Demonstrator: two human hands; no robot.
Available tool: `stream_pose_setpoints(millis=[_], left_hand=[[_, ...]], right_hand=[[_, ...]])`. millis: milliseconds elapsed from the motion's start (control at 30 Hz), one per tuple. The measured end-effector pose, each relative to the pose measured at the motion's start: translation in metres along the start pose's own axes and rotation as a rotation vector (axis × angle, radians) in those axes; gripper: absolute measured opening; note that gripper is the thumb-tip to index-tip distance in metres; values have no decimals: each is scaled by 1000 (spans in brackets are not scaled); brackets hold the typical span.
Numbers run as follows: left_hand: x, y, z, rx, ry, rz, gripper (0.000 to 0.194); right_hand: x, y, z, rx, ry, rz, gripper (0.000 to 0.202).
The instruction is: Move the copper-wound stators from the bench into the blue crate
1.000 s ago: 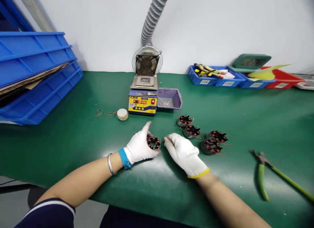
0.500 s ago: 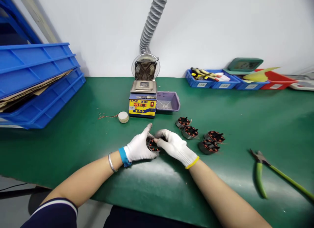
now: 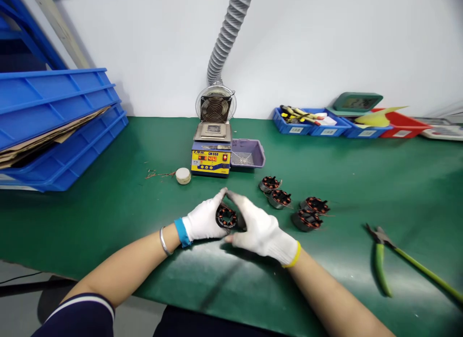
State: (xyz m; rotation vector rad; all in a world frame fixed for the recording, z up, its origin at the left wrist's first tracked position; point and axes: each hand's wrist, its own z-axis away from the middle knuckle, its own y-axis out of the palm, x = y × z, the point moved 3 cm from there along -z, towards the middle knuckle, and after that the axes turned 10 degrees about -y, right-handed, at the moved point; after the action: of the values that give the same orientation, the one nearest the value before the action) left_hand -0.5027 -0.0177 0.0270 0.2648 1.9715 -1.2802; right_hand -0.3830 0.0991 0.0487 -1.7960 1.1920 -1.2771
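Note:
Both my hands wear white knit gloves. My left hand [image 3: 202, 221] grips a round motor stator [image 3: 226, 217] with copper windings just above the green mat. My right hand [image 3: 261, 230] closes on the same stator from the right, with its index finger over the top meeting my left fingertip. To the right, several more stators [image 3: 279, 198] lie on the mat in a loose cluster.
A yellow-and-blue solder pot [image 3: 211, 153] with a fan and grey hose stands behind, a purple tray [image 3: 248, 154] beside it and a white round tin [image 3: 183, 175] to its left. Green-handled pliers [image 3: 381, 259] lie right. Blue crates [image 3: 54, 129] are stacked left; small bins [image 3: 325, 122] line the wall.
My right hand has come in from the right and closed around the stator that my left hand holds. The view has shifted slightly.

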Motion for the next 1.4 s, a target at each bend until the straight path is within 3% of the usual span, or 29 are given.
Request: stream_pose_setpoints(millis=[67, 133, 200, 333, 433, 567, 767, 833, 867, 900, 933, 967, 1000, 1033, 1067, 1100, 1133, 1167, 1233, 1333, 1400], left_hand=[[1, 0, -1, 1, 12, -7, 115], [3, 0, -1, -4, 26, -9, 114], [3, 0, -2, -20, 43, -28, 110], [4, 1, -2, -59, 73, -51, 104], [4, 0, -1, -113, 94, -108, 99], [0, -1, 1, -149, 132, -283, 69], [0, -2, 3, -192, 58, -334, 57], [2, -5, 5, -188, 23, -292, 66], [2, -8, 7, -222, 17, -242, 88], [0, -12, 12, -291, 19, -111, 104], [-3, -16, 19, -404, 19, 111, 105], [-9, -18, 27, -445, 28, 338, 103], [-17, -17, 37, -425, 50, 620, 98], [-30, -12, 46, -328, 58, 721, 88], [-44, -4, 56, -152, 55, 813, 82], [-60, 8, 67, 149, 27, 1027, 79], [-73, 17, 78, 345, -14, 1136, 79], [-82, 23, 89, 429, -101, 1164, 80], [-91, 29, 104, 464, -248, 1096, 88], [-90, 23, 125, 369, -353, 913, 91], [-90, 18, 144, 357, -364, 917, 83]], right_hand=[[-1, 7, 2, 143, 97, 157, 93], [-6, 9, 5, 216, 154, 177, 60], [-11, 8, 9, 260, 143, 161, 40], [-17, 8, 14, 299, 68, 223, 38], [-14, 9, 13, 261, 98, 156, 40], [-13, 7, 9, 190, 91, 91, 38], [-39, -3, 23, 182, 155, -127, 38], [-47, -6, 32, 133, 246, -175, 40], [-47, -7, 36, 69, 300, -186, 41], [-45, -10, 41, -59, 329, -210, 40], [-38, -14, 45, -219, 319, -203, 43], [-28, -18, 50, -384, 274, -167, 53], [-15, -20, 54, -489, 185, -141, 69], [0, -21, 57, -524, 77, -148, 82], [16, -20, 60, -517, -18, -174, 90], [30, -19, 62, -490, -92, -182, 90], [42, -18, 65, -456, -133, -163, 80], [53, -18, 68, -433, -171, -153, 61], [67, -17, 75, -391, -175, -53, 39], [82, -16, 87, -313, -158, 97, 41], [95, -14, 96, -243, -167, 188, 46]])
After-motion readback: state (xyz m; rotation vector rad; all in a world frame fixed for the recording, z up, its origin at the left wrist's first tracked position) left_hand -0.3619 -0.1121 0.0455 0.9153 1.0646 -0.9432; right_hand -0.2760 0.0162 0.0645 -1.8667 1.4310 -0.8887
